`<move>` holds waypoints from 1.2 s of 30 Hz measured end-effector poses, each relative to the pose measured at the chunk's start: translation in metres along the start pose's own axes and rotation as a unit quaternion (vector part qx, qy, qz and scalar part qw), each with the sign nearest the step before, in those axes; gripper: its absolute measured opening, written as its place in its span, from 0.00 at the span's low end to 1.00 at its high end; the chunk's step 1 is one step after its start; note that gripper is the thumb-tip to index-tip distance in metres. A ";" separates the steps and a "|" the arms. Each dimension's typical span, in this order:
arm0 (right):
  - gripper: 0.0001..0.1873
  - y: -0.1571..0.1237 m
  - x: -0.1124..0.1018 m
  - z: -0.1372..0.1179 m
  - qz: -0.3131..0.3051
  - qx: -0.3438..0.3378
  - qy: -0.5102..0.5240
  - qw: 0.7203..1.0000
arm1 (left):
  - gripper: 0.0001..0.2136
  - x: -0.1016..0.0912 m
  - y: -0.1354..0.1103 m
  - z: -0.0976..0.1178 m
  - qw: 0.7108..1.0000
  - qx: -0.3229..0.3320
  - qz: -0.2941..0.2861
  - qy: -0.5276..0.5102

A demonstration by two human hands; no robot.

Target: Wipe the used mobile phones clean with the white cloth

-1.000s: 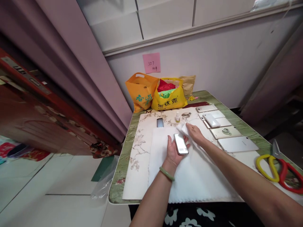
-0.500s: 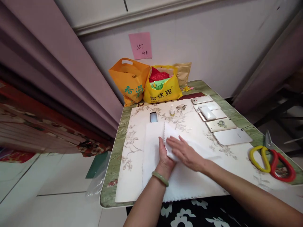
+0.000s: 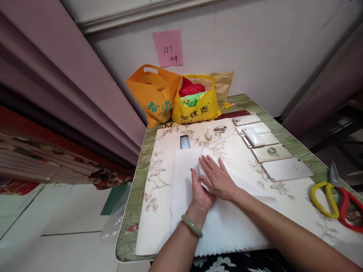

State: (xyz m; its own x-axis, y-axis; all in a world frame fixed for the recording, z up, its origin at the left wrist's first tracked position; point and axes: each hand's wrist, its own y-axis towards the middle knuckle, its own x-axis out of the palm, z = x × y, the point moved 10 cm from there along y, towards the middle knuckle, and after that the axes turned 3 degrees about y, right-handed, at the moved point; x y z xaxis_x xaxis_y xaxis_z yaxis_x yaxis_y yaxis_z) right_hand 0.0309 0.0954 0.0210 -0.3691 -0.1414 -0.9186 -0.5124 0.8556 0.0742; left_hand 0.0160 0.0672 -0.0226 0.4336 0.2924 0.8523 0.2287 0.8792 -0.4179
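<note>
A large white cloth (image 3: 184, 170) with a scalloped edge lies on the table, part of it folded up between my hands. My left hand (image 3: 202, 196), wearing a green bangle (image 3: 192, 226), is palm up with its thumb stretched out; its other fingers are hidden by cloth and my other hand. On top, my right hand (image 3: 217, 177) lies flat on the folded cloth, fingers extended. Whether anything is inside the fold, I cannot tell. A dark-topped phone (image 3: 185, 142) sits just above the cloth's far edge. Nearby are a small white bottle (image 3: 209, 133) and a pair of glasses (image 3: 220, 129).
Several phones (image 3: 287, 169) lie along the right side, with scissors (image 3: 324, 199) with yellow and red handles nearer me. An orange bag (image 3: 154, 96), a filled yellow bag (image 3: 195, 109) and a tan pouch (image 3: 224, 85) stand at the back. A curtain (image 3: 85, 68) hangs at left.
My right hand has shifted slightly over the folded cloth, its fingers now nearer the fold's far edge. The camera view has moved a little; the objects on the table stay in place.
</note>
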 end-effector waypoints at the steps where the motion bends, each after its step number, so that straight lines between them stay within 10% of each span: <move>1: 0.33 0.003 0.000 0.003 0.000 0.006 -0.002 1.000 | 0.32 0.000 0.000 0.000 1.000 0.003 0.006 0.004; 12: 0.31 0.026 -0.006 0.071 -0.010 0.110 -0.040 0.993 | 0.33 0.009 -0.001 0.002 1.000 0.022 -0.010 0.001; 23: 0.35 -0.044 -0.006 -0.022 0.001 -0.060 -0.019 0.998 | 0.33 -0.026 -0.007 0.004 0.993 0.032 0.106 0.048; 31: 0.35 0.015 -0.008 0.029 -0.035 0.057 -0.006 0.998 | 0.34 0.005 -0.003 0.000 1.000 0.014 0.002 0.023; 36: 0.35 -0.013 -0.012 0.047 -0.007 0.068 -0.028 0.997 | 0.35 0.010 -0.004 -0.001 0.999 0.014 -0.028 0.020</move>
State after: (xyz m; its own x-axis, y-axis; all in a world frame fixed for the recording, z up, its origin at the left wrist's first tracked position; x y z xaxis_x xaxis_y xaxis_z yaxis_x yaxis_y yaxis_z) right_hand 0.0784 0.1097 0.0127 -0.3166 -0.1283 -0.9398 -0.4055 0.9140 0.0118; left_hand 0.0203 0.0668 -0.0125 0.4556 0.2267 0.8609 0.2290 0.9046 -0.3594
